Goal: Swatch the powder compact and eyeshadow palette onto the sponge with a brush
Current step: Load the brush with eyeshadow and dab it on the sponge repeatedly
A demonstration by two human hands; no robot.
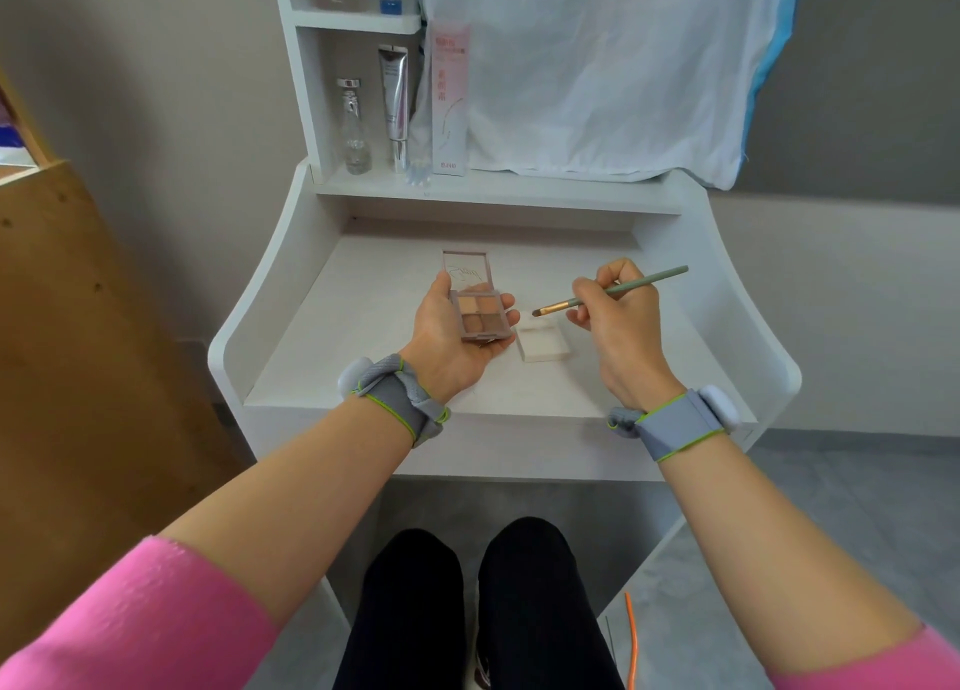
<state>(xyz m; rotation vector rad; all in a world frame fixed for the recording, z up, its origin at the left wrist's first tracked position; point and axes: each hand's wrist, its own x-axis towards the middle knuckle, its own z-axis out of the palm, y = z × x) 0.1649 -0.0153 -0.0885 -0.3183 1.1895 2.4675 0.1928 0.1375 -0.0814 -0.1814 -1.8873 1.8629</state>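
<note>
So, left hand (457,336): palm up, fingers loosely curled round the underside of the palette with the thumb along its 9 o'clock edge. It cradles the palette just above the desk top.
Eyeshadow palette (478,315): a mauve-grey rectangular case with four square pans, two pale peach toward 12 o'clock and two browns toward 6 o'clock. Its clear lid is open and stands up on the 12 o'clock side.
Right hand (618,320): thumb and curled fingers pinch the brush partway along its handle, with the remaining fingers tucked beneath.
Brush (613,289): slim, with a pale green handle, a gold ferrule and a small dark tip. The handle points toward 2 o'clock and the tip toward 8 o'clock.
Brush tip: at the palette's 3 o'clock, over the sponge's 11 o'clock corner. I cannot tell whether the bristles touch it.
Sponge (545,344): a flat white square block lying on the desk, at the palette's 4 o'clock, just beside the left fingertips.
Desk (322,326): a white vanity with raised curved sides and a shelf at 12 o'clock.
Shelf items: a clear glass bottle (355,133), a silver tube (396,102) and a tall pink-and-white box (450,102), standing side by side.
White cloth (597,66): draped at 1 o'clock, behind the shelf.
Wrists: grey bands with lime edging (400,398) on both, and pink sleeves further up the arms.
</note>
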